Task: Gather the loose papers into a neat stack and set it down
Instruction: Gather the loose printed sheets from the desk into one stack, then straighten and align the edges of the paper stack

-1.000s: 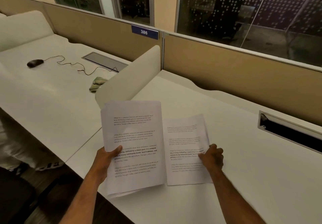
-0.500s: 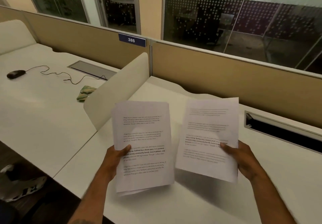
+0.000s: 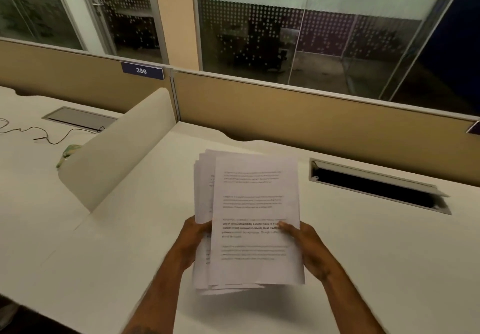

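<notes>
desk (image 3: 363, 268): no loose sheets seen on it | paper stack (image 3: 255, 219): held above desk, edges uneven at left and bottom | left hand (image 3: 193, 240), right hand (image 3: 302, 242): each clamped on a stack side | left to do: square edges, set down

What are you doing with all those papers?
A person is holding a bunch of printed papers in both hands above a white desk. The left hand grips the left edge and the right hand grips the right edge, thumb on the top sheet. The sheets are together but not lined up; edges stick out on the left and at the bottom. The pile has not been set down.
</notes>
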{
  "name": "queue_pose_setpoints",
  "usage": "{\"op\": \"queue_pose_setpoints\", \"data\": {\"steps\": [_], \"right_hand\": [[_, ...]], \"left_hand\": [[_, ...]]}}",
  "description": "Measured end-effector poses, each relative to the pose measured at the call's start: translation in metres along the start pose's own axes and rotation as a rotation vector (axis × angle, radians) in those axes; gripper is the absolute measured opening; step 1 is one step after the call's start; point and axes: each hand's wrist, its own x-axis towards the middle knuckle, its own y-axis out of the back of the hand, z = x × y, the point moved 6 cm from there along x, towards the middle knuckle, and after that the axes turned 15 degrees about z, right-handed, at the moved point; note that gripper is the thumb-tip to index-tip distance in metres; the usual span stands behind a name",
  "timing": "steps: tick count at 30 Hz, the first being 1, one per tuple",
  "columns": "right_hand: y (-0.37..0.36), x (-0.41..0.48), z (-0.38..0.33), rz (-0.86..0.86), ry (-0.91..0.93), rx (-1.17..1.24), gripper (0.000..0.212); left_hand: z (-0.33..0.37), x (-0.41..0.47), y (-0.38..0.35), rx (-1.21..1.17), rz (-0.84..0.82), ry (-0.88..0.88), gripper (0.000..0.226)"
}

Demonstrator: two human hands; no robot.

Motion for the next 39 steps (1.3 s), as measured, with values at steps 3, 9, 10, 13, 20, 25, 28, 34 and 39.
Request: {"op": "queue_pose_setpoints", "data": {"steps": [3, 9, 10, 13, 20, 25, 28, 34, 39], "right_hand": [[0.016, 0.003, 0.011, 0.060, 0.028, -0.008, 0.040], [0.050, 0.008, 0.012, 0.115, 0.117, -0.108, 0.068], [0.055, 0.011, 0.010, 0.091, 0.121, -0.128, 0.063], [0.065, 0.017, -0.004, 0.015, 0.146, -0.141, 0.054], [0.068, 0.013, -0.062, 0.092, 0.289, -0.020, 0.033], [0.069, 0.001, -0.058, 0.055, 0.348, -0.071, 0.035], [0.070, -0.005, -0.059, 0.083, 0.361, -0.021, 0.042], [0.058, -0.010, -0.090, 0.260, 0.528, -0.024, 0.080], [0.053, -0.007, -0.093, 0.359, 0.528, 0.027, 0.043]], "left_hand": [[-0.009, -0.010, -0.029, -0.090, 0.008, 0.067, 0.072], [-0.025, -0.023, -0.062, 0.066, 0.037, 0.017, 0.054], [-0.028, -0.025, -0.064, 0.106, 0.059, -0.004, 0.054], [-0.032, -0.032, -0.070, 0.100, 0.074, -0.030, 0.046], [-0.010, -0.041, -0.084, 0.065, 0.069, -0.144, 0.037], [-0.001, -0.043, -0.080, 0.165, 0.036, -0.255, 0.043], [0.016, -0.049, -0.079, 0.149, 0.025, -0.319, 0.055], [0.070, -0.057, -0.097, 0.053, 0.163, -0.500, 0.057], [0.083, -0.060, -0.112, 0.069, 0.300, -0.515, 0.067]]}}
